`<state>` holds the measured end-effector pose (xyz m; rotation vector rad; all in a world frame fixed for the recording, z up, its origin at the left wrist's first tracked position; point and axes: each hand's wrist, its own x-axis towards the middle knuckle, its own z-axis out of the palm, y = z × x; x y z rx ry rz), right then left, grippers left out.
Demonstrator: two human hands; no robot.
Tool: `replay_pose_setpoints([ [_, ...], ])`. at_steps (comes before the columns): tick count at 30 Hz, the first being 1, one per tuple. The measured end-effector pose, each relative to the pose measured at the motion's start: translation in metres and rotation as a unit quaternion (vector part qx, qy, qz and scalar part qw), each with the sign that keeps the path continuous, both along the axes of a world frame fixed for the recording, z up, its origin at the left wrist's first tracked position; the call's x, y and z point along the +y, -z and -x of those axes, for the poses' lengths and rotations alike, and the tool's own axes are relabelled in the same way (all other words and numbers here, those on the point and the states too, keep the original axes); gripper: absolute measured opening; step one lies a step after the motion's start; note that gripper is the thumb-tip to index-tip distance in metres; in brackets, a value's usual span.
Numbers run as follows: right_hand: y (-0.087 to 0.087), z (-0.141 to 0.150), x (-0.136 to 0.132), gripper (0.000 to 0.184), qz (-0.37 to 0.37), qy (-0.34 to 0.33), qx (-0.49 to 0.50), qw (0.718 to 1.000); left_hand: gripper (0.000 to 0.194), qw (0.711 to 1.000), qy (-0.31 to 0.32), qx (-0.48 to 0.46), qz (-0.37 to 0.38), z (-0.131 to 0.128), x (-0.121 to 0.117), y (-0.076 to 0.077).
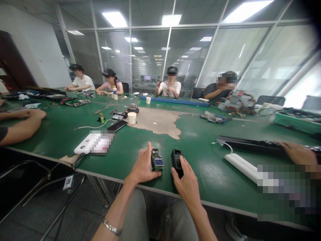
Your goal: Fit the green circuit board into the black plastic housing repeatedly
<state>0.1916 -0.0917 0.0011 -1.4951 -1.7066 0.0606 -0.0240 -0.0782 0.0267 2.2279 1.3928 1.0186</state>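
My left hand (142, 167) rests on the green table beside a small circuit board with a little screen (158, 163). Its index finger stretches along the board's left side and its thumb lies at the near end, fingers apart. To the right, my right hand (187, 175) has its thumb and fingers around the near part of a narrow black plastic case (177, 156), which lies on the table. My fingers cover the case's lower right side. A short gap of tabletop separates board and case.
A white power strip (242, 166) and a long black bar (250, 144) lie right, with another person's hand (298, 152) on the bar. Left are a phone (117, 125), a paper cup (131, 117) and a white device (84, 143). Another person's arm (27, 124) rests at far left.
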Motion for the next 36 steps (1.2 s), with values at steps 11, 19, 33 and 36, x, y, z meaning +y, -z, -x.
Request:
replay_pose_setpoints([
  [11,-0.039,0.024,-0.008,0.059,0.021,-0.082,0.146,0.986,0.133,1.000,0.002,0.010,-0.004,0.001,0.001,0.003],
  [19,-0.051,0.053,0.002,0.056,0.000,-0.140,0.065,0.988,0.133,1.000,-0.001,-0.007,-0.014,0.001,0.005,0.007],
  [33,-0.024,0.069,-0.002,0.056,0.026,-0.137,-0.057,0.988,0.108,0.999,-0.010,0.017,-0.028,0.003,0.002,0.010],
  [36,-0.024,0.068,-0.004,0.056,0.012,-0.149,-0.036,0.988,0.108,1.000,-0.015,0.011,-0.026,0.002,0.002,0.009],
])
